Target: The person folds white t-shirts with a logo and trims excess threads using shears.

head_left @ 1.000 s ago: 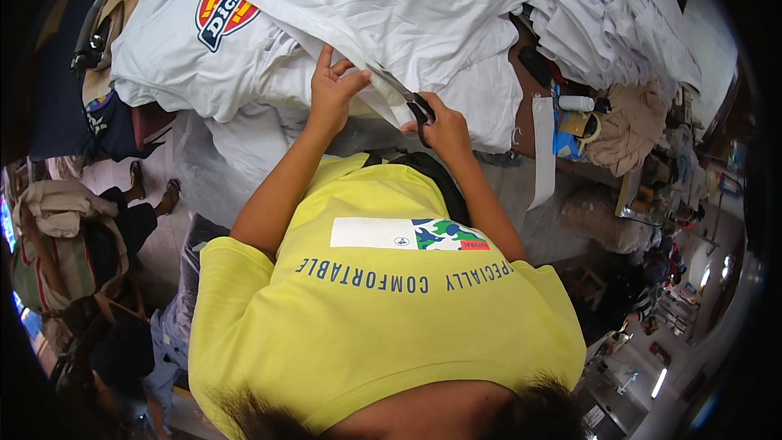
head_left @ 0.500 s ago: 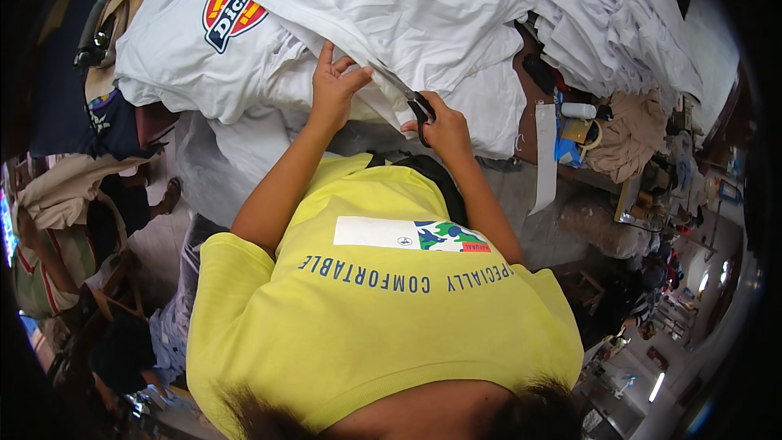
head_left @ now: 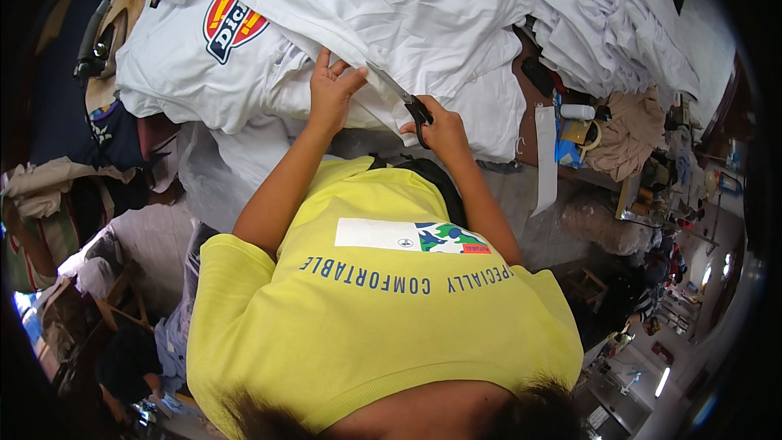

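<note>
A white T-shirt [head_left: 383, 12] lies spread over more white garments in front of me. Its folded edge runs slantwise down between my hands. My left hand [head_left: 332, 96] grips that edge, the thumb pressed on the cloth and the forefinger pointing up along it. In my right hand [head_left: 442, 129] is a pair of scissors [head_left: 419, 112] with black handles. The metal blades point up and left along the shirt's edge, toward my left thumb. Whether cloth sits between the blades I cannot tell. A shirt with a red and yellow print [head_left: 234, 24] lies to the left.
A tall pile of white garments [head_left: 611, 24] stands at the right. Near it are a roll of tape [head_left: 591, 135], a white strip [head_left: 545, 159] and beige cloth [head_left: 635, 134]. Dark clothing [head_left: 73, 126] lies at the left, and a person in bluish clothes [head_left: 173, 330] is behind.
The scissors have turned slightly and more of their blades shows along the shirt's edge. My left hand stays nearly in place. At the far left, a person in striped clothing has shifted outward.
</note>
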Available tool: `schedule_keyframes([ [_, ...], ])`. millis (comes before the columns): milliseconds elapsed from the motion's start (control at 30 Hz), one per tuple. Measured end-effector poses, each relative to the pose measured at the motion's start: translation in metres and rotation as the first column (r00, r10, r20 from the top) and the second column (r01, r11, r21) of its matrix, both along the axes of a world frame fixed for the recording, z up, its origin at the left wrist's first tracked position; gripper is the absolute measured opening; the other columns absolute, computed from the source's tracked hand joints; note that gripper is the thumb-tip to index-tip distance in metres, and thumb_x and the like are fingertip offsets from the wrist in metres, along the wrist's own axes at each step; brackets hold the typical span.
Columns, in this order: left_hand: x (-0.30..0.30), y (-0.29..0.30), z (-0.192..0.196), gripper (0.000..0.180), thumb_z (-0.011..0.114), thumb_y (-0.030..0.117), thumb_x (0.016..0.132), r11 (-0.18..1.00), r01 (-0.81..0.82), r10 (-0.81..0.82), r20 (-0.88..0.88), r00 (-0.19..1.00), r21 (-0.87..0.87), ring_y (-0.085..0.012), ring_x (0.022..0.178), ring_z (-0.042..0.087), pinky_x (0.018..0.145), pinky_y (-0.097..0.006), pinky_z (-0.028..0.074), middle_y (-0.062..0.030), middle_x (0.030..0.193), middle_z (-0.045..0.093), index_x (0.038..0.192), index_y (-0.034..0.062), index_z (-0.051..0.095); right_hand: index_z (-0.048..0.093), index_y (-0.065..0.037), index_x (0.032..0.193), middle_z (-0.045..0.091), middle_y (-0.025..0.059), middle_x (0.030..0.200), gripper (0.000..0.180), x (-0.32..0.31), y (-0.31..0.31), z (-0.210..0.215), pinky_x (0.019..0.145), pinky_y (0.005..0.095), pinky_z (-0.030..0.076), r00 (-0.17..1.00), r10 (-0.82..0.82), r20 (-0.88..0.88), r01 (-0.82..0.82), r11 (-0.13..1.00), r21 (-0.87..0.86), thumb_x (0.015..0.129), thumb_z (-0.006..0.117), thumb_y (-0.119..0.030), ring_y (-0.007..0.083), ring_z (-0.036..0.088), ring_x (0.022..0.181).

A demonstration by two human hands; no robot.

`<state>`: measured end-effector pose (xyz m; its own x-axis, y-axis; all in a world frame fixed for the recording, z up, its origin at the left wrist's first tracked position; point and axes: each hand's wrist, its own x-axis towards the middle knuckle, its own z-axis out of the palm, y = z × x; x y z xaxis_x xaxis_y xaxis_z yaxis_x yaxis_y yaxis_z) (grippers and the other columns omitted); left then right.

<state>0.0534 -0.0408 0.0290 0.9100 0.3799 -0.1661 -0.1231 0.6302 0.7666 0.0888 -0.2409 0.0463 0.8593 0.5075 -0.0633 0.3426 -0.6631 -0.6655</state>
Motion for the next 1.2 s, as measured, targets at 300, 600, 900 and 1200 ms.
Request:
schedule_keyframes([
  [300,-0.001,0.006,0.003,0.079,0.063,-0.006,0.073,0.998,0.008,-0.011,0.044,0.999,0.059,-0.0155,0.090,0.059,0.076,-0.025,0.048,-0.0143,0.104,0.057,0.138,0.0015,0.018,0.056,-0.011,0.100,0.051,0.0077,0.054,0.054,0.006,0.032,0.022,0.051,0.0358,0.042,1.000,-0.016,0.020,0.017,0.999,-0.049,0.058,0.078,-0.038,0.0260,0.054,0.051],
  [600,0.007,0.020,-0.008,0.089,0.063,-0.008,0.072,0.999,-0.026,0.024,0.046,0.999,0.042,-0.0158,0.088,0.059,0.075,-0.024,0.049,-0.0161,0.106,0.056,0.140,-0.0017,0.006,0.056,-0.011,0.104,0.052,0.0065,0.056,0.063,0.010,0.028,0.007,0.051,0.0331,0.043,0.989,0.010,0.148,-0.002,0.999,-0.050,0.054,0.080,-0.041,0.0232,0.055,0.051],
  [900,0.011,0.022,-0.003,0.080,0.061,-0.008,0.074,0.999,-0.024,0.024,0.035,0.999,0.021,-0.0155,0.090,0.060,0.076,-0.025,0.050,-0.0152,0.108,0.057,0.138,-0.0001,0.014,0.057,-0.010,0.099,0.053,0.0083,0.051,0.057,0.014,0.037,0.008,0.050,0.0369,0.043,0.999,-0.032,0.021,0.033,0.999,-0.028,0.056,0.078,-0.039,0.0274,0.057,0.050],
  [1200,0.013,0.031,-0.005,0.069,0.058,-0.011,0.075,0.998,-0.035,0.032,0.060,0.998,0.048,-0.0146,0.089,0.060,0.075,-0.024,0.050,-0.0123,0.108,0.058,0.134,0.0045,0.027,0.055,-0.011,0.104,0.058,0.0085,0.070,0.059,0.021,0.052,0.028,0.057,0.0355,0.044,0.994,0.046,0.104,-0.037,0.995,-0.094,0.057,0.077,-0.039,0.0254,0.057,0.061],
])
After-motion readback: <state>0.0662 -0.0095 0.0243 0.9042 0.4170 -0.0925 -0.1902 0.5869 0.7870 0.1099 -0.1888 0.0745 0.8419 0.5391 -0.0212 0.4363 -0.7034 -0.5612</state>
